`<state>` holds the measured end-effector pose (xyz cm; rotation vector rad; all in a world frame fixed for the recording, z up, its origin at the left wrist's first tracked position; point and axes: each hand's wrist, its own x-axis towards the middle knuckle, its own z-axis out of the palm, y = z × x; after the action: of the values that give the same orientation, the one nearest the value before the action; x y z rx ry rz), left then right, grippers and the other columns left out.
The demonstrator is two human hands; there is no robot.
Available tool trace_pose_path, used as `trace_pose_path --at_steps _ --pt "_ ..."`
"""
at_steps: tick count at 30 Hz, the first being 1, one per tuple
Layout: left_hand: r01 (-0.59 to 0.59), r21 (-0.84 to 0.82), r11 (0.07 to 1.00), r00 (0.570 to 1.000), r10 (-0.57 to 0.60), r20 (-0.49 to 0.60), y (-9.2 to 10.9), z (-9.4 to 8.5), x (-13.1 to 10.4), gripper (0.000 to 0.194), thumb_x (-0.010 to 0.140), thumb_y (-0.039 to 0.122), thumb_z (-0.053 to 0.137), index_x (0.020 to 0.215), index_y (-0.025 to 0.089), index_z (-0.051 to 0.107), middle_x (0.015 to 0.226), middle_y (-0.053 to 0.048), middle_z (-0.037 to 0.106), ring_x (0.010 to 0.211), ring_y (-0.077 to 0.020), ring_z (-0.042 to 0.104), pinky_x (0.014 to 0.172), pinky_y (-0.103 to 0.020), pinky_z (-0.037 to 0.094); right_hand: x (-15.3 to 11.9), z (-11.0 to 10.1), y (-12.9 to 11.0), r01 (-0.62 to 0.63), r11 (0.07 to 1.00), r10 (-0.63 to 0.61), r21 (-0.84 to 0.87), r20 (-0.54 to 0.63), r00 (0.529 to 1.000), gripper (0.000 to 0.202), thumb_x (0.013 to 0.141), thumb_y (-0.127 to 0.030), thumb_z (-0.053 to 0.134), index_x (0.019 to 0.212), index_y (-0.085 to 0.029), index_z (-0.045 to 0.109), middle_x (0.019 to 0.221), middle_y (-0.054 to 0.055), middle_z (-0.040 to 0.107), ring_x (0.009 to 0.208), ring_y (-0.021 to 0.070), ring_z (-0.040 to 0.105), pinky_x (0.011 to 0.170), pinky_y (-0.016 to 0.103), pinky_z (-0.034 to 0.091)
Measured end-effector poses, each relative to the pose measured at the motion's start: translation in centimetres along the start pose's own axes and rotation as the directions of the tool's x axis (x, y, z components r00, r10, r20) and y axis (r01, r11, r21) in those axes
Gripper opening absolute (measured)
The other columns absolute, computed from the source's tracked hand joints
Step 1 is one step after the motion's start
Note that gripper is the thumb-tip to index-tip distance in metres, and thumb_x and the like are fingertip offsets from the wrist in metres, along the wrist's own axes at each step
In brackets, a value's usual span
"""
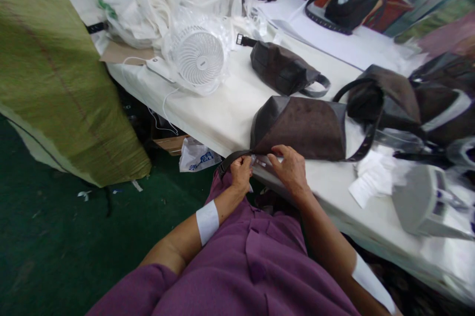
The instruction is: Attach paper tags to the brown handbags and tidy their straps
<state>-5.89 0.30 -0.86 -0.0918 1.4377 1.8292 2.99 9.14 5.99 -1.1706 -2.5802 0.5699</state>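
A dark brown handbag [306,125] with black end panels lies on its side at the table's near edge. Its black strap [237,156] hangs toward me over that edge. My left hand [241,173] is closed round this strap, close to where it meets the bag. Just right of it, my right hand [291,170] is at the bag's lower edge, thumb and forefinger apart. A bit of clear plastic shows between the two hands. The bag's other strap [367,142] loops out at its right end, near white stuffing.
Farther back lies a second dark bag [280,66]; more bags [386,93] are heaped at right. A plastic-wrapped white fan [200,58] stands at left, near crumpled white packing. A grey tape dispenser [419,202] sits front right. A large olive sack [63,78] stands left of the table.
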Motion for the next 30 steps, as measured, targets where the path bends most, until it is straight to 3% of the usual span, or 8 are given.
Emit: trace_pose_path --at_steps 2,7,10,14,17,22,25,30 --pt "0.009 0.011 1.000 1.000 -0.009 0.003 0.1 0.0 -0.1 0.023 0.068 0.033 0.061 0.060 0.018 0.045 0.049 0.007 0.037 0.040 -0.0043 0.031 0.040 -0.021 0.021 -0.8 0.7 0.1 -0.065 0.994 0.065 0.090 -0.002 0.998 0.027 0.080 -0.035 0.054 0.095 -0.016 0.067 0.088 0.007 0.068 0.080 0.0192 0.060 0.078 0.029 0.042" --pt "0.023 0.006 1.000 1.000 -0.023 0.017 0.3 -0.1 0.0 0.025 0.067 0.034 0.063 0.061 0.018 0.044 0.048 0.008 0.035 0.039 -0.0036 0.029 0.040 -0.020 0.020 -1.1 3.3 0.6 -0.232 0.924 0.181 0.303 0.188 0.965 0.032 0.075 -0.039 0.058 0.098 -0.020 0.068 0.070 0.002 0.067 0.065 0.0162 0.061 0.066 0.026 0.044" --pt "0.023 0.014 1.000 0.999 -0.024 0.030 0.1 -0.2 0.1 0.025 0.067 0.034 0.063 0.061 0.019 0.044 0.048 0.008 0.034 0.039 -0.0035 0.029 0.040 -0.020 0.020 -1.0 4.4 1.0 -0.294 0.861 0.226 0.414 0.205 0.952 0.034 0.075 -0.041 0.055 0.097 -0.018 0.067 0.058 0.000 0.062 0.054 0.0149 0.058 0.057 0.024 0.044" --pt "-0.017 0.016 1.000 0.999 0.017 0.030 -0.4 -0.4 0.4 0.022 0.067 0.031 0.062 0.062 0.019 0.044 0.048 0.009 0.034 0.038 -0.0037 0.028 0.039 -0.020 0.019 -1.3 5.4 0.8 -0.334 0.784 0.249 0.523 0.228 0.941 0.031 0.075 -0.039 0.053 0.095 -0.017 0.063 0.058 -0.001 0.061 0.046 0.0122 0.054 0.047 0.021 0.040" --pt "-0.038 0.033 0.999 0.999 0.037 0.031 -0.9 -0.7 0.7 0.021 0.068 0.032 0.061 0.064 0.019 0.045 0.049 0.008 0.035 0.039 -0.0041 0.029 0.039 -0.020 0.020 -1.3 6.1 0.4 -0.358 0.757 0.256 0.547 0.256 0.932 0.029 0.075 -0.038 0.052 0.095 -0.018 0.059 0.057 -0.002 0.060 0.045 0.0124 0.054 0.044 0.021 0.039" --pt "-0.049 0.031 0.998 0.998 0.048 0.044 -1.1 -0.9 0.7 0.020 0.069 0.032 0.061 0.064 0.018 0.047 0.049 0.008 0.036 0.039 -0.0045 0.030 0.040 -0.020 0.021 -0.6 6.0 0.3 -0.244 0.872 0.205 0.425 0.136 0.969 0.022 0.072 -0.036 0.058 0.084 -0.018 0.066 0.066 0.001 0.065 0.056 0.0132 0.059 0.056 0.022 0.044" --pt "-0.054 0.022 0.998 0.997 0.053 0.050 -0.9 -0.9 0.6 0.020 0.069 0.032 0.061 0.065 0.018 0.049 0.051 0.007 0.038 0.040 -0.0046 0.031 0.041 -0.020 0.023 -0.3 5.8 0.3 -0.248 0.887 0.191 0.390 0.177 0.965 0.026 0.072 -0.040 0.060 0.080 -0.018 0.070 0.062 0.001 0.064 0.056 0.0141 0.058 0.055 0.023 0.042" --pt "-0.063 0.087 0.994 0.998 0.060 0.029 -0.4 -0.9 0.4 0.020 0.070 0.033 0.060 0.062 0.017 0.050 0.049 0.007 0.039 0.041 -0.0052 0.033 0.042 -0.020 0.024 -0.4 7.0 -0.2 -0.372 0.729 0.312 0.574 0.204 0.928 0.035 0.068 -0.046 0.061 0.075 -0.013 0.071 0.052 0.001 0.058 0.044 0.0111 0.047 0.046 0.022 0.034"
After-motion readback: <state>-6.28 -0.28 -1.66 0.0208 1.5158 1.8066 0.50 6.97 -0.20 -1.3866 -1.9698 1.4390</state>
